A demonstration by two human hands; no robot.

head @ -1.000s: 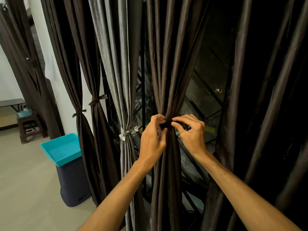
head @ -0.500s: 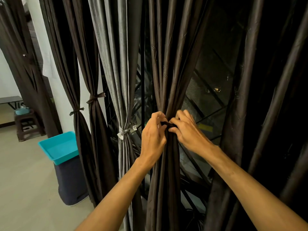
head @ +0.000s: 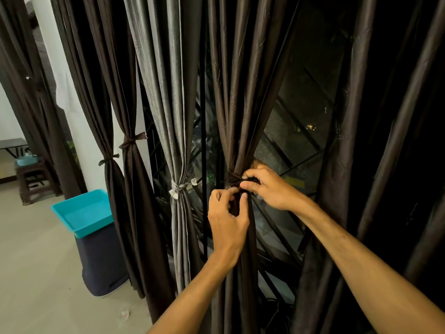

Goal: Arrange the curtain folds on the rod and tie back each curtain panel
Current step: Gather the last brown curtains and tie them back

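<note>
Curtain panel [head: 240, 116] at centre, bunched, dark tie [head: 232, 179] round it | right hand [head: 269, 189] grip pinches the tie at its knot, left hand [head: 227, 220] grip pinches a tie end just below | grey curtain [head: 179, 141] and two brown curtains [head: 130, 169] leftward already tied | knot looks unfinished; rightmost curtain [head: 356, 165] hangs loose, untied.

Both the left hand [head: 227, 220] and the right hand [head: 269, 186] are bare, with short, evenly trimmed nails at the grip end. Just behind the grip, faint tendon ridges run across the back of the left hand toward a narrow wrist. Farther back from the grip, the left forearm [head: 192, 292] and the right forearm [head: 361, 256] are bare and lean all the way to the lower edge of view. A shallow muscle line and a few faint veins run along the right forearm, well back from the grip.
</note>
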